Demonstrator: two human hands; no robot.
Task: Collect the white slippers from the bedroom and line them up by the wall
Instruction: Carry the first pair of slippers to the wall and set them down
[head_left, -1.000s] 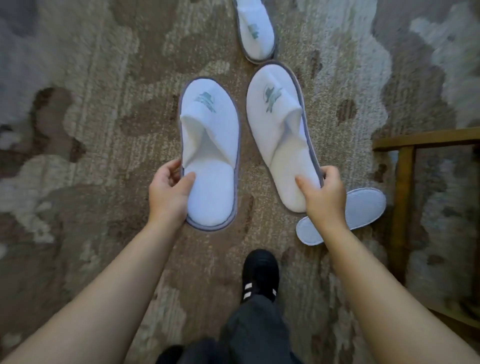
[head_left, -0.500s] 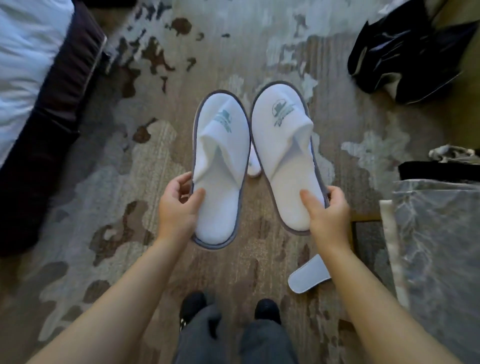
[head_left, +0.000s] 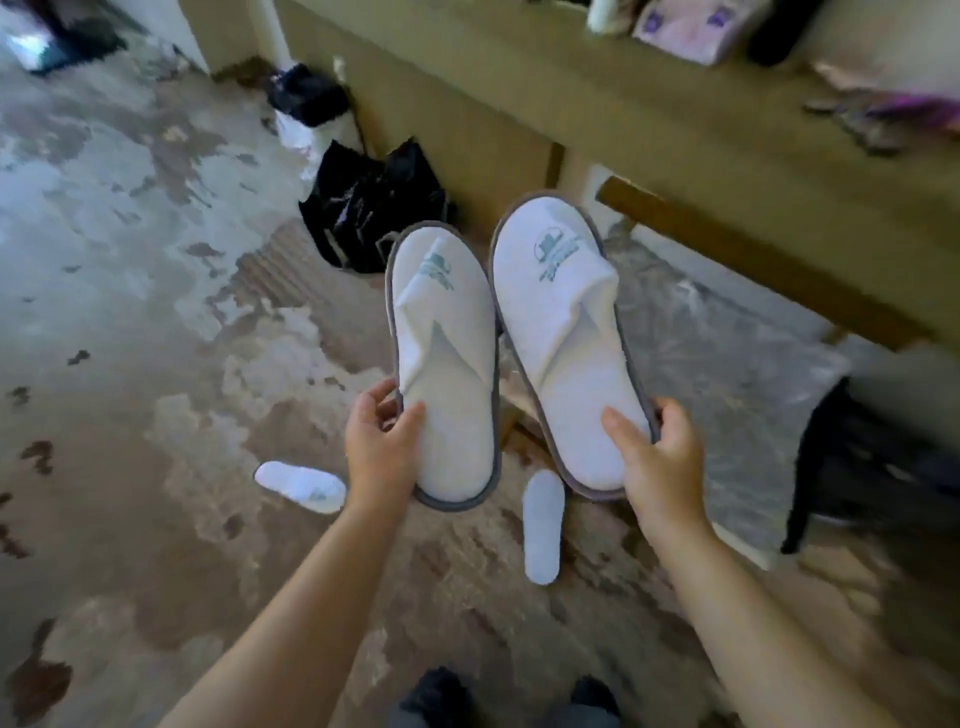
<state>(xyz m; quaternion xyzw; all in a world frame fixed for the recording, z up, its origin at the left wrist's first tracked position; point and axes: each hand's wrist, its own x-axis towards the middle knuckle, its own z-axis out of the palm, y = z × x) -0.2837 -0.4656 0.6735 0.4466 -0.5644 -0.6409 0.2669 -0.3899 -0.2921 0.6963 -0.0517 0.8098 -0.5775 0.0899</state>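
Observation:
Two white slippers with grey trim and a teal logo hang in the air before me, toes pointing away. My left hand (head_left: 382, 447) pinches the heel edge of the left slipper (head_left: 444, 358). The right slipper (head_left: 563, 332) is gripped at its heel side by my right hand (head_left: 657, 457). Two more white slippers lie on the patterned carpet below: one (head_left: 301, 486) left of my left wrist, one (head_left: 543, 525) sole up between my arms.
A long beige counter (head_left: 597, 109) with clutter on top runs along the upper right, a wooden chair rail (head_left: 727, 249) under it. Black bags (head_left: 374, 202) sit on the floor by the counter. A dark garment (head_left: 872, 462) hangs at the right. My dark shoes (head_left: 436, 696) show at the bottom.
Both hands have lifted the slippers off the carpet and kept hold of them. My view has swung up and right, from the bed side toward the counter and black bags.

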